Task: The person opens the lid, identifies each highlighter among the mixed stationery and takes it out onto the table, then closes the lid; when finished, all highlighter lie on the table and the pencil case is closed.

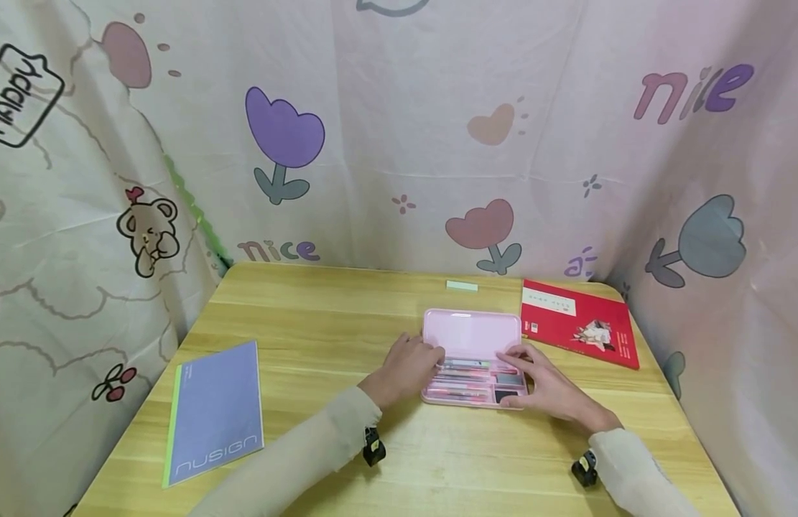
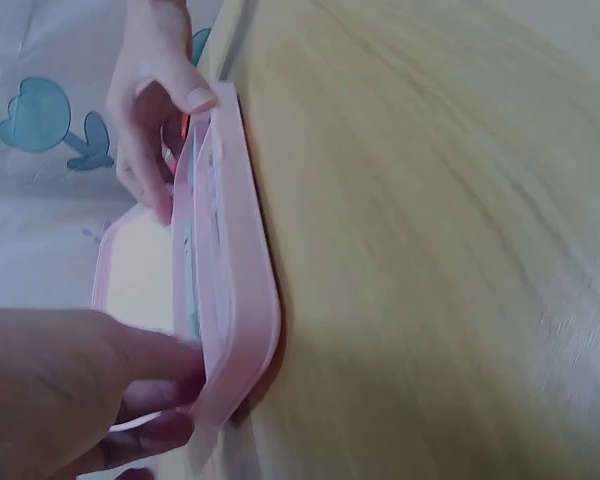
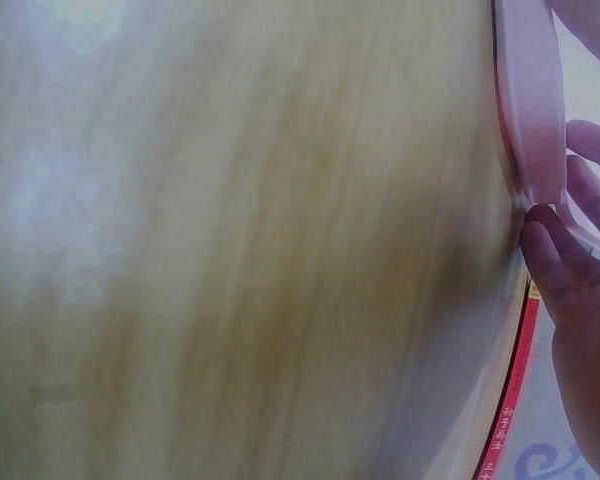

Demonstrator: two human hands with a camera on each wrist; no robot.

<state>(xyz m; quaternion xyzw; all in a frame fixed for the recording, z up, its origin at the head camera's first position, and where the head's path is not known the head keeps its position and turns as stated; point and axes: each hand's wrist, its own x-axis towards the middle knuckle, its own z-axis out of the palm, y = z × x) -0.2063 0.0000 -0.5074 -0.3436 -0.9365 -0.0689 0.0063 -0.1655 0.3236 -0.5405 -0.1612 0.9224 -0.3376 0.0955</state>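
Note:
A pink pencil case (image 1: 470,334) lies on the table with its lid raised at the far side. Pens (image 1: 460,395) fill its left compartments, and a dark block (image 1: 506,396) sits at its lower right. My left hand (image 1: 406,368) holds the left side, fingers bent over the edge near the hinge. On the right side, my right hand (image 1: 549,382) grips with the thumb at the near corner and fingers by the hinge. The left wrist view shows both hands at opposite ends of the case (image 2: 242,270). In the right wrist view, fingertips touch the case's corner (image 3: 536,120).
A blue-purple notebook (image 1: 216,409) lies at the left of the wooden table (image 1: 321,309). At the back right is a red book (image 1: 576,323), and a small pale green strip (image 1: 462,286) lies behind the case. Printed curtains hang around the back and sides.

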